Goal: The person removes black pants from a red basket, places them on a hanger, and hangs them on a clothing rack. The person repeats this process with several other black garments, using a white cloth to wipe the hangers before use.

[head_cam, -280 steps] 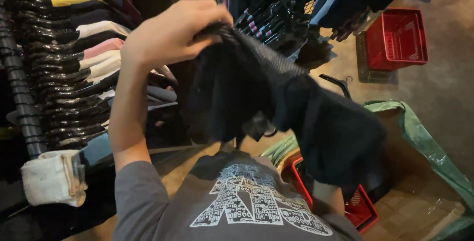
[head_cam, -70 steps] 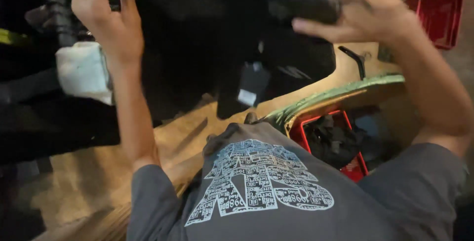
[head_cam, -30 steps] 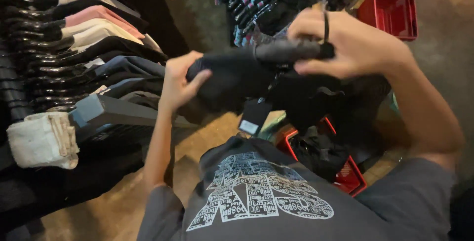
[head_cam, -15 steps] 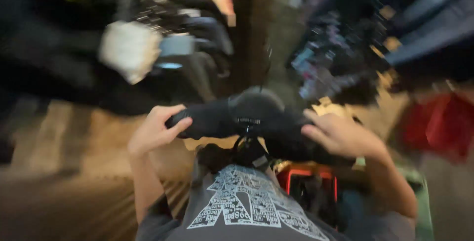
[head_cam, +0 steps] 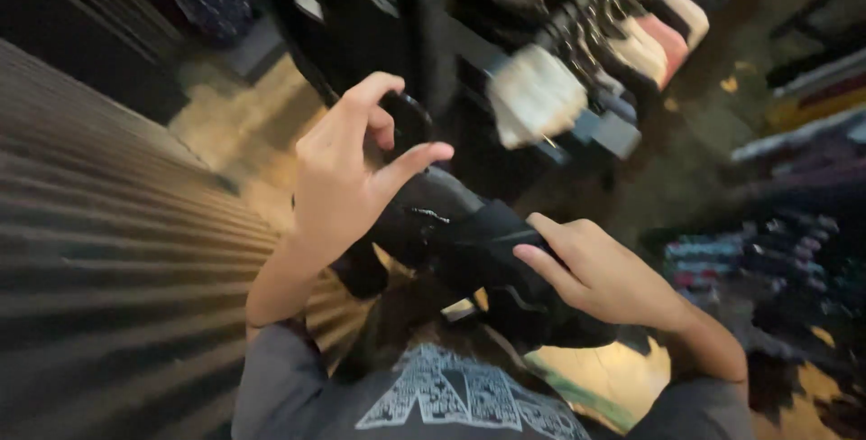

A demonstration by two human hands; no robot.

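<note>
Ribbed wall: a grey wall (head_cam: 99,251) with long ridges fills the left side of the view. It is blurred.
Left hand: the left hand (head_cam: 347,178) is raised in front of the person's chest, just right of the ridged wall. The thumb sticks out to the right and the pointer finger curls up over it. They pinch the top end of the black cloth, so the hand is closed on it. The other fingers (head_cam: 383,129) are bent in behind.
Black cloth: the black cloth (head_cam: 460,242) is a rolled, bunched-up piece of clothing. It runs on a slant from the left hand down to the right hand. It is up in the air, over the person's chest, and rests on nothing. A small pale mark shows on it near the middle.
Right hand: the right hand (head_cam: 600,273) is lower and to the right. Its fingers are long and nearly straight, pressed flat on the lower end of the cloth. The thumb lies along the top. The hand grips the cloth, and the two hands are apart with the cloth between them.
Grey shirt: the person's grey shirt (head_cam: 451,399) with a white print is at the bottom edge.
Clothes rail: folded clothes on hangers (head_cam: 622,43) in white, pink and dark colours are at the top right, blurred.
</note>
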